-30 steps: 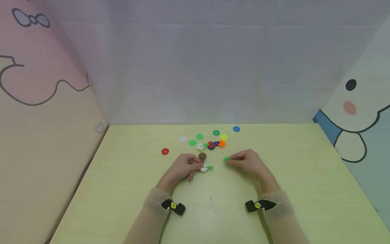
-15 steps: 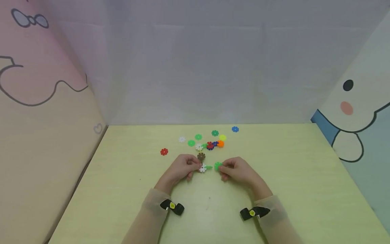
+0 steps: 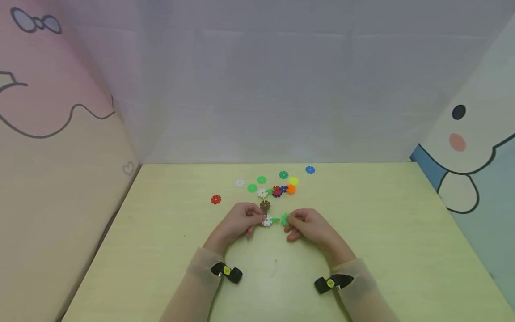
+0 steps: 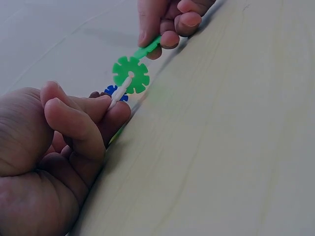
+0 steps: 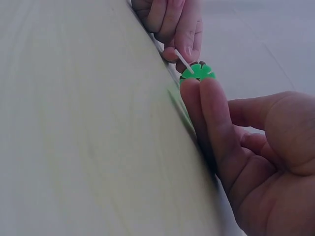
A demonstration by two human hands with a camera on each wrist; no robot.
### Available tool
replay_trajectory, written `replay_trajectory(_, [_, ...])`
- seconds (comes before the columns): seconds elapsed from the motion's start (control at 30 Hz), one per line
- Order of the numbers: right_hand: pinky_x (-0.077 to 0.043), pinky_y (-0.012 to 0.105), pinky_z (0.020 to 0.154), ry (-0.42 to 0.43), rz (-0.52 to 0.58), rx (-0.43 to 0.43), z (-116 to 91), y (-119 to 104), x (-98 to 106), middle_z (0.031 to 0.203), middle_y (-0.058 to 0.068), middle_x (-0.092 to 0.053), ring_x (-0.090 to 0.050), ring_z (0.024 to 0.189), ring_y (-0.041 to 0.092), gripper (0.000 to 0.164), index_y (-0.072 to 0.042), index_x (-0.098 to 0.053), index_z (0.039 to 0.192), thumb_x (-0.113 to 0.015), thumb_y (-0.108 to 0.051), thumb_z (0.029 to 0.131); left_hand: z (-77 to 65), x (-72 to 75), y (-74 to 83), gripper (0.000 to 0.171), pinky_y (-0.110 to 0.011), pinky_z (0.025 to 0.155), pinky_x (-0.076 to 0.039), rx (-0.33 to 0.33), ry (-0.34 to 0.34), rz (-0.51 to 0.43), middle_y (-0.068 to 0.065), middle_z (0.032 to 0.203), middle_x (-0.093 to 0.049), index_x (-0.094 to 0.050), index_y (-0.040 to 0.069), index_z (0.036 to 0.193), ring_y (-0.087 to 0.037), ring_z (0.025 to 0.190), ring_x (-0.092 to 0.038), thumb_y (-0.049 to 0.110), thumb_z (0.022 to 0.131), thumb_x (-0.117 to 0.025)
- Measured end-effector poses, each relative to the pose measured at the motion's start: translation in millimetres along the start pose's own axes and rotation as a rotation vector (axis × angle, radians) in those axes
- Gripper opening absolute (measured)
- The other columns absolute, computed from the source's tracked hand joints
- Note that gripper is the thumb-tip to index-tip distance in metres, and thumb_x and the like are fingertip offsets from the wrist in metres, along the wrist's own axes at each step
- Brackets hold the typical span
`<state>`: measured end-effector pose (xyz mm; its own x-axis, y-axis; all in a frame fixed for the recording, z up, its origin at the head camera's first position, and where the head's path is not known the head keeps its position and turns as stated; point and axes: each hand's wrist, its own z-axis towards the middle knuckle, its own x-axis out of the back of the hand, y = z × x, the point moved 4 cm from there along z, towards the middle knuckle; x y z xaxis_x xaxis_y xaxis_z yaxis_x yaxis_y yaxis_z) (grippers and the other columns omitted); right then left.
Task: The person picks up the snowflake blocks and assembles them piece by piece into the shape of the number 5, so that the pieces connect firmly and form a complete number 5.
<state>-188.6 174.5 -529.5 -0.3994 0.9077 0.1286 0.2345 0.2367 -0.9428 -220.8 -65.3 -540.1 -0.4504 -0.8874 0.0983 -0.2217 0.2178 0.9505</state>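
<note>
My left hand pinches a white slotted snowflake disc between thumb and fingers. Slotted into its right side is a green disc, edge-on in the head view. A brown disc stands just beyond the white one, in line with a thin yellow piece and another white disc. From the right, my right hand pinches a second green disc, its edge right at the joined green one. In the right wrist view my fingertips hide most of that held disc.
Farther back, a row of discs runs right through red and dark blue to orange. Loose discs lie around it: red, white, several green, yellow and blue. Fabric walls border the table.
My right hand has moved left and toward me with its green disc, closing the gap to the joined pieces. The left hand has kept its grip and place.
</note>
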Motion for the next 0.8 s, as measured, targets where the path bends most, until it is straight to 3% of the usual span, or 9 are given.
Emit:
replay_trajectory(0.37, [-0.065,0.033,0.078,-0.026,-0.059,0.019,2.1,-1.7,0.8,0.096,0.012,-0.079,-0.078,0.075,0.022,0.026,0.007,-0.073,0.114,-0.059,-0.014,0.114,2.4,2.5,-0.8,0.012,-0.024,0.050,-0.045,-0.022,-0.008,0.016,-0.005,0.082,-0.070,-0.077,0.004,0.111,-0.011,0.052,-0.050,0.011,0.102,-0.077])
replay_trajectory(0.8, [-0.065,0.032,0.074,-0.028,0.000,0.006,3.9,0.8,-1.1,0.096,0.014,-0.079,-0.077,0.071,0.018,0.029,0.010,-0.072,0.122,-0.061,-0.015,0.113,2.7,2.0,-2.6,0.007,-0.023,0.049,-0.046,-0.005,-0.018,0.008,-0.007,0.087,-0.074,-0.077,0.004,0.108,-0.010,0.052,-0.050,0.008,0.102,-0.077])
